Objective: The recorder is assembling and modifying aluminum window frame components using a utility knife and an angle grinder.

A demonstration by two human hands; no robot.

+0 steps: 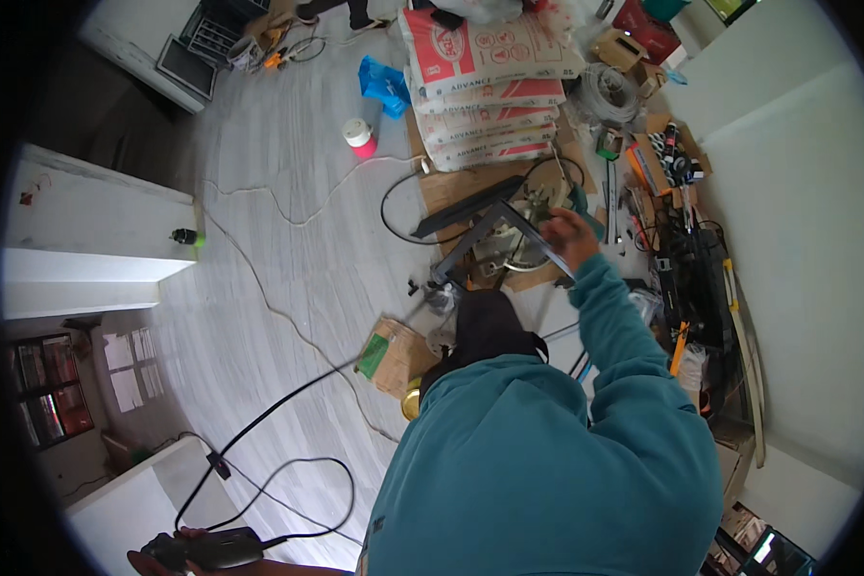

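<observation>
At the lower left, my left hand (194,540) is closed around a black corded angle grinder (223,548). Its head lies toward the left, partly cut off by the picture's dark rim, and the black cable (302,386) runs from its rear in loops across the floor. My right hand is not in view. Directly ahead, with their back to me, crouches a co-worker in a teal hoodie (547,461) and dark cap (492,322). The co-worker's right hand (570,236) is on a grey angled metal frame (502,217), above a partly hidden machine with a teal part (586,209).
Stacked red-and-white bags (490,120) stand ahead. A cardboard box (394,357) sits left of the co-worker. Tools and black cases (691,278) line the right wall. A white cord (269,302) crosses the tiled floor. A pink-and-white jug (359,137) and blue bag (384,86) stand farther off.
</observation>
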